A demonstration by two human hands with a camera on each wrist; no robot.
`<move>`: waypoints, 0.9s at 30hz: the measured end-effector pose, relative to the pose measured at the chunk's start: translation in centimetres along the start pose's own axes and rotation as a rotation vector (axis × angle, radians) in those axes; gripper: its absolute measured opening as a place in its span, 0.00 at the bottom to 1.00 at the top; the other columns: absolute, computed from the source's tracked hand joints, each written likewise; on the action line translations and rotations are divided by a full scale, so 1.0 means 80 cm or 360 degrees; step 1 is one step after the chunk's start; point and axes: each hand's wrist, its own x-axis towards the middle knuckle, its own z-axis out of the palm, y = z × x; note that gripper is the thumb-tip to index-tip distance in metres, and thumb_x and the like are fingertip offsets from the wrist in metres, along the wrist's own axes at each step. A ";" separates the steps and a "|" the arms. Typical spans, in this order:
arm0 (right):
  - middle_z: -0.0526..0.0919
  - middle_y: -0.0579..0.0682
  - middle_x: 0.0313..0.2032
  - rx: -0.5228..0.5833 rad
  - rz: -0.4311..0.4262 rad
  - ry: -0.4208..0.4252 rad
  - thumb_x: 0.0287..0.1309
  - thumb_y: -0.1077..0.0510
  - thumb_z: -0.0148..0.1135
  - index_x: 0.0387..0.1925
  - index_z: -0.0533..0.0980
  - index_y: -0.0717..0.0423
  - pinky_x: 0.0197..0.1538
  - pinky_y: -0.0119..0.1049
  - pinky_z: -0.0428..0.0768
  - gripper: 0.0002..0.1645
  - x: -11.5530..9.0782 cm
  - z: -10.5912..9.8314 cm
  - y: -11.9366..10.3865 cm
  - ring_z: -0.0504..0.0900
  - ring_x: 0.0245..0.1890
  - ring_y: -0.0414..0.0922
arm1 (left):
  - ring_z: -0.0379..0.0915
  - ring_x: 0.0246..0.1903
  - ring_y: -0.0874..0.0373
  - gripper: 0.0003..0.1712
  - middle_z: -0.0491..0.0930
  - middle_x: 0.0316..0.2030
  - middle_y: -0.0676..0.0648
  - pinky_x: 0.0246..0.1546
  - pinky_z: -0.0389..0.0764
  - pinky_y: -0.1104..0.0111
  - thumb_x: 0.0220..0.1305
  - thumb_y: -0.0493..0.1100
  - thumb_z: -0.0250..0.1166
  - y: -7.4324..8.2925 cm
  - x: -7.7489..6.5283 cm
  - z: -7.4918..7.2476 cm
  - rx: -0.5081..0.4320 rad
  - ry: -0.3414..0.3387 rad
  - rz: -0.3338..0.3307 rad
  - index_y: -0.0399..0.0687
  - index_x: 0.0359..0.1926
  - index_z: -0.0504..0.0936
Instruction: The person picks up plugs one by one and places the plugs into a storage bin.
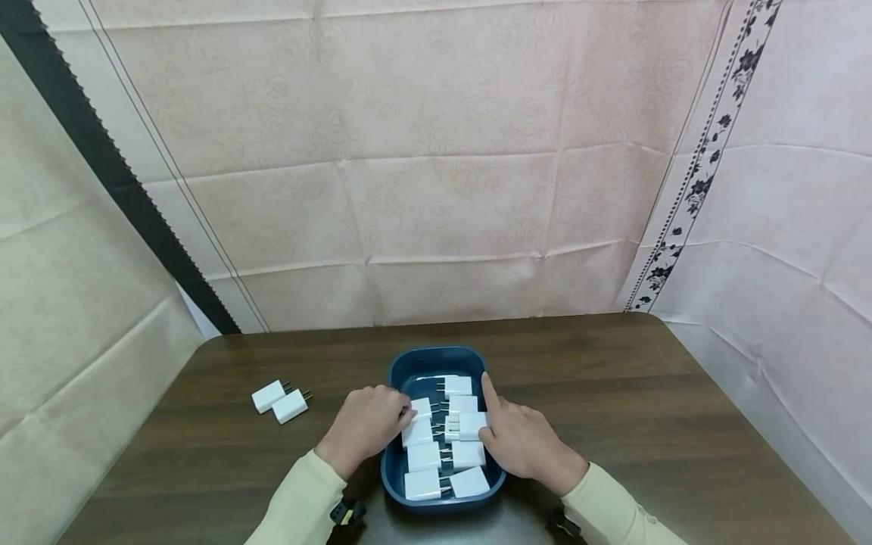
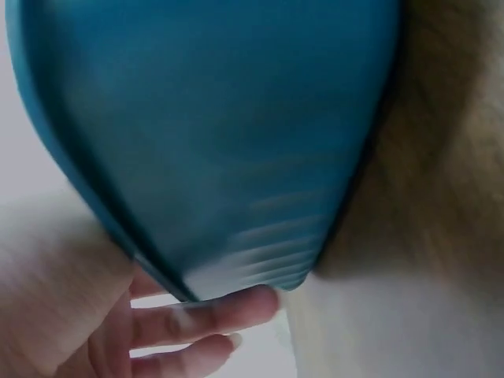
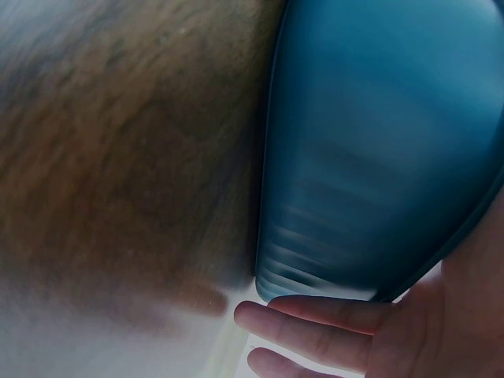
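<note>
A dark blue plastic basin [image 1: 436, 509] stands on the table in front of me. In it lie several white plug-in chargers [image 1: 424, 456], mostly in two columns with their metal prongs facing inward. My left hand [image 1: 371, 424] grips the left rim, with its fingertips over the inside near a charger; in the left wrist view its fingers lie against the ribbed outer wall [image 2: 236, 157]. My right hand [image 1: 527, 439] holds the opposite rim, index finger pointing forward along it and thumb at the inner edge. Its other fingers [image 3: 315, 331] extend along the outside in the right wrist view.
Two more white chargers [image 1: 279, 401] lie side by side on the wooden table [image 1: 599, 393], left of the basin. Pale patterned cloth [image 1: 443, 204] hangs behind the table and along both sides.
</note>
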 end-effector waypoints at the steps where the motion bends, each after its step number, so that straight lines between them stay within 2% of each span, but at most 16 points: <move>1: 0.71 0.60 0.71 0.0003 0.0002 0.0000 0.70 0.50 0.54 0.79 0.48 0.62 0.49 0.47 0.83 0.46 0.000 0.000 0.000 0.84 0.48 0.48 | 0.63 0.17 0.63 0.13 0.79 0.21 0.53 0.19 0.65 0.74 0.68 0.52 0.66 -0.001 0.000 -0.002 -0.0018 -0.0028 0.0006 0.49 0.41 0.91; 4: 0.71 0.60 0.71 0.0009 0.0007 -0.0001 0.70 0.50 0.54 0.79 0.47 0.62 0.50 0.48 0.83 0.46 0.000 0.000 0.000 0.84 0.49 0.48 | 0.65 0.19 0.63 0.13 0.81 0.24 0.52 0.22 0.69 0.72 0.68 0.51 0.66 -0.002 -0.002 -0.008 -0.0075 -0.0127 0.0012 0.49 0.42 0.90; 8: 0.71 0.60 0.71 0.0016 0.0008 0.0003 0.70 0.50 0.54 0.79 0.47 0.62 0.52 0.49 0.83 0.46 0.001 0.000 0.000 0.84 0.50 0.49 | 0.72 0.25 0.61 0.15 0.87 0.35 0.49 0.32 0.82 0.66 0.67 0.52 0.67 -0.003 -0.004 -0.017 -0.0138 -0.0248 0.0024 0.48 0.47 0.88; 12: 0.72 0.60 0.70 0.0014 -0.0001 0.0013 0.70 0.50 0.54 0.79 0.48 0.62 0.42 0.42 0.82 0.46 0.001 0.000 0.000 0.84 0.46 0.48 | 0.84 0.39 0.54 0.20 0.88 0.49 0.45 0.46 0.86 0.55 0.67 0.52 0.67 -0.007 -0.007 -0.023 -0.0210 -0.0306 0.0019 0.48 0.54 0.86; 14: 0.72 0.60 0.70 0.0014 -0.0004 0.0017 0.70 0.50 0.54 0.79 0.48 0.62 0.36 0.38 0.78 0.46 0.000 0.000 0.000 0.84 0.43 0.47 | 0.84 0.50 0.50 0.22 0.85 0.56 0.45 0.52 0.84 0.51 0.67 0.52 0.67 -0.009 -0.009 -0.025 -0.0241 -0.0305 -0.0001 0.49 0.58 0.84; 17: 0.72 0.60 0.70 0.0008 -0.0005 0.0017 0.70 0.50 0.54 0.79 0.48 0.62 0.33 0.36 0.75 0.46 0.000 0.000 0.000 0.83 0.42 0.46 | 0.79 0.61 0.46 0.25 0.80 0.63 0.45 0.57 0.81 0.49 0.68 0.52 0.66 -0.014 -0.011 -0.028 -0.0257 -0.0272 -0.0020 0.50 0.62 0.82; 27: 0.73 0.60 0.69 0.0002 0.0010 0.0014 0.70 0.50 0.54 0.79 0.48 0.62 0.37 0.39 0.78 0.46 0.000 0.001 -0.001 0.84 0.44 0.47 | 0.76 0.65 0.45 0.28 0.72 0.70 0.46 0.57 0.81 0.49 0.66 0.52 0.68 -0.027 -0.015 -0.038 -0.0253 -0.0153 -0.0092 0.55 0.65 0.79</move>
